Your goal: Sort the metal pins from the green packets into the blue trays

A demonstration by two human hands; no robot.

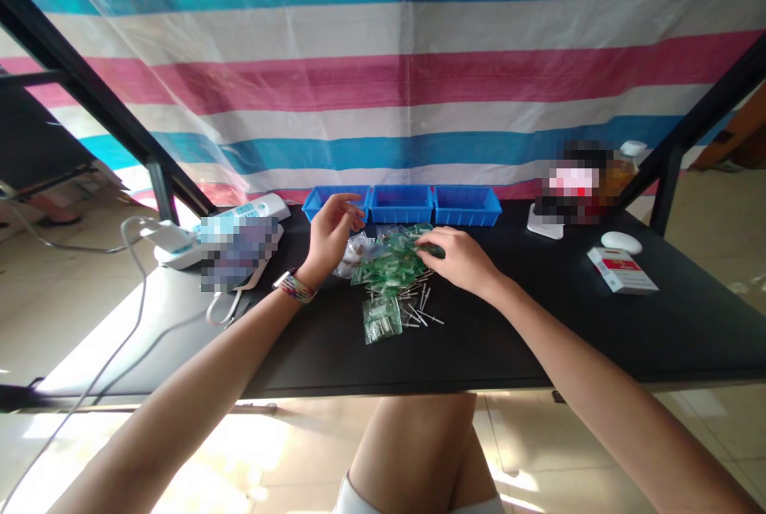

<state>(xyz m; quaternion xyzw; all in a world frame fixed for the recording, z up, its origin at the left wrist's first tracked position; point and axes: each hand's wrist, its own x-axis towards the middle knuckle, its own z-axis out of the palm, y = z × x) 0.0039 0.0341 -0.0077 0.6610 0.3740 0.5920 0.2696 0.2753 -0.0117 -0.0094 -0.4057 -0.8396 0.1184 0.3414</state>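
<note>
- the green bags lie heaped between the fingers of the left hand and right hand.
- the right fingers bend onto the heap's edge; whether they pinch a bag, i cannot tell.
- the left fingers are loosely curled and look empty.
- the bags seem light, soft and slippery; a flat corner should give the surest hold.
- clear bags sit just beside the left fingers.
- loose metal pins, nearer the body than the right fingers, could snag.
- blue trays stand just beyond both hands' fingers.
- a small box lies well right of them.
</note>
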